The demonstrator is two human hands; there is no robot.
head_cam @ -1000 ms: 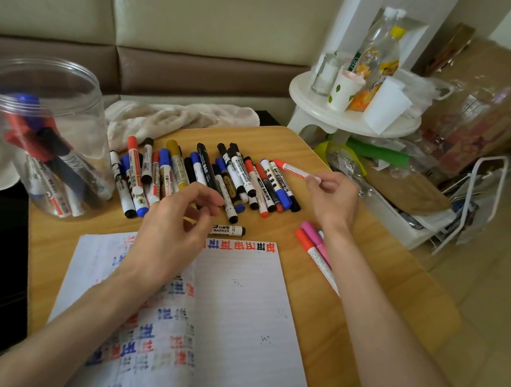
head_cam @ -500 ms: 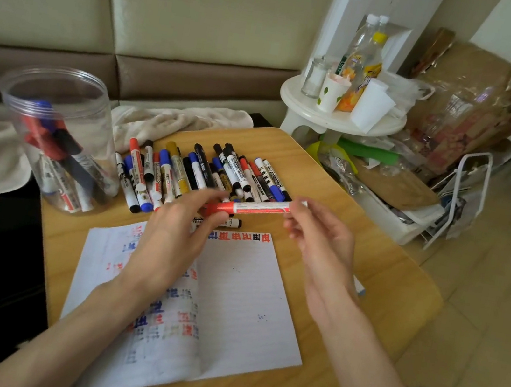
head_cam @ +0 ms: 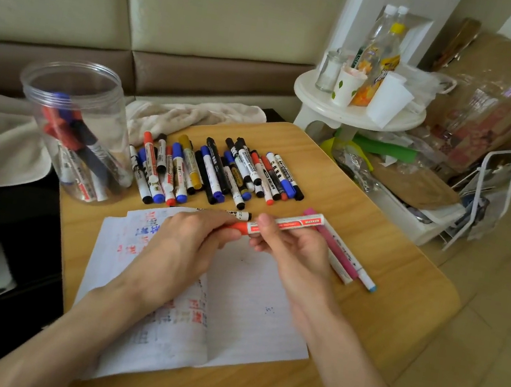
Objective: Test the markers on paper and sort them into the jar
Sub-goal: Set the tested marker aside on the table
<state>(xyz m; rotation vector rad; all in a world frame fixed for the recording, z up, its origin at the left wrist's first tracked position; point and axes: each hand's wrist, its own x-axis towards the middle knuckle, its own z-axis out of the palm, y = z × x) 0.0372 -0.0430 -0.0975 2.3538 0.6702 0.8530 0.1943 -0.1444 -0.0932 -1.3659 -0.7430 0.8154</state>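
Note:
A red-and-white marker is held level over the open notebook. My left hand grips its red cap end, and my right hand grips the white barrel. Behind them a row of several markers lies on the wooden table. One black-tipped marker lies just behind my left hand. The clear plastic jar stands at the table's far left corner with several markers inside. Pink, white and blue-tipped markers lie to the right of my right hand.
A beige cloth lies behind the marker row on the bench. To the right stands a white stool with cups and bottles, and beyond it bags, cardboard and a white bin on the floor.
My right hand carried the red marker from the far row toward me. My left hand came up and took hold of its cap end, and both hands now hold it over the notebook.

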